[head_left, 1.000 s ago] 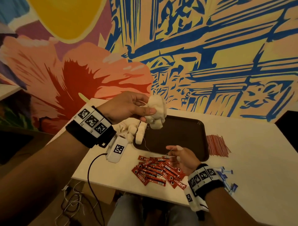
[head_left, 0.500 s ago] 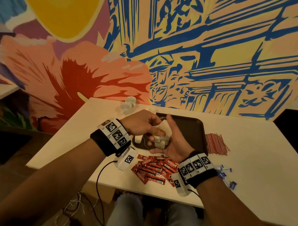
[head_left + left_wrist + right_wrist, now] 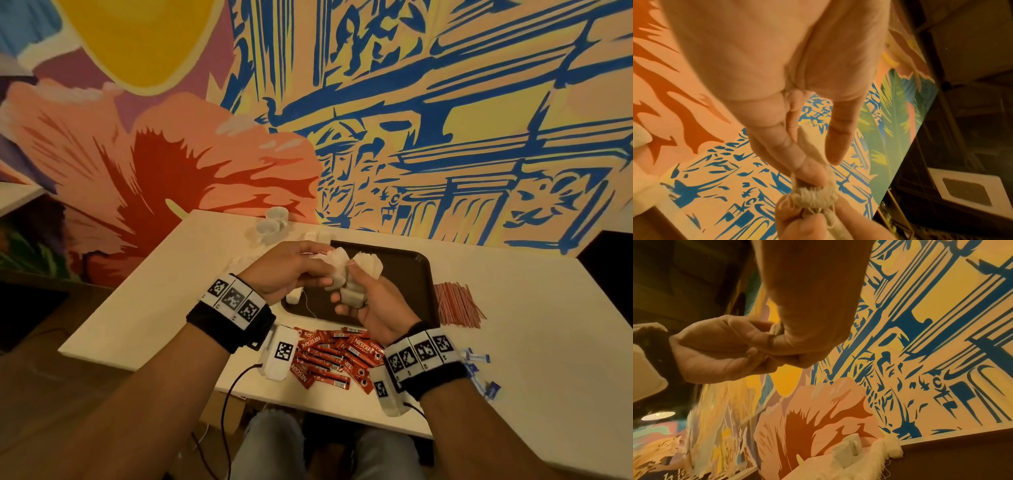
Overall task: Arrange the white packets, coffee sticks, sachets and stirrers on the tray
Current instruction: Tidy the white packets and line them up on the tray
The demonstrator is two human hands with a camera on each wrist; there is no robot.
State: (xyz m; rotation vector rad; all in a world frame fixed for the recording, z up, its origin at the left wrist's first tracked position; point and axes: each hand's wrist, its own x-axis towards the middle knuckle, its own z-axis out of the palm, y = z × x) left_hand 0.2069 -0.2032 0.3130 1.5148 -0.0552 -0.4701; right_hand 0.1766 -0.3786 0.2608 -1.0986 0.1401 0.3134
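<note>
Both hands meet above the near-left part of the dark brown rectangular plastic tray [image 3: 416, 274], which lies on the white desk [image 3: 534, 308]. Between them is a bunch of small white paper packets with thin strings [image 3: 356, 274] — the left hand [image 3: 291, 270] has its fingers [image 3: 807, 172] curled in, thumb and forefinger pinching the top of the bunch, while the right hand [image 3: 370, 305], palm up, has its fingers curled round the lower packets. The left wrist view shows the pinch closely: the bunched white packets [image 3: 813, 196] are squeezed between fingertips of both hands.

A loose pile of red Nescafé coffee sticks [image 3: 335, 356] lies on the desk just in front of the tray's near edge, under the wrists. A fanned heap of thin red stirrers [image 3: 457, 305] lies on the desk just right of the tray. Small blue-and-white sachets [image 3: 479, 370] are scattered near the right wrist, at the near side of the desk.

More white packets [image 3: 294, 296] rest at the tray's near-left corner — one at least overlaps the rim. Two small white ceramic cups [image 3: 272, 222] stand near the desk's far edge, by the painted wall mural [image 3: 445, 120].
</note>
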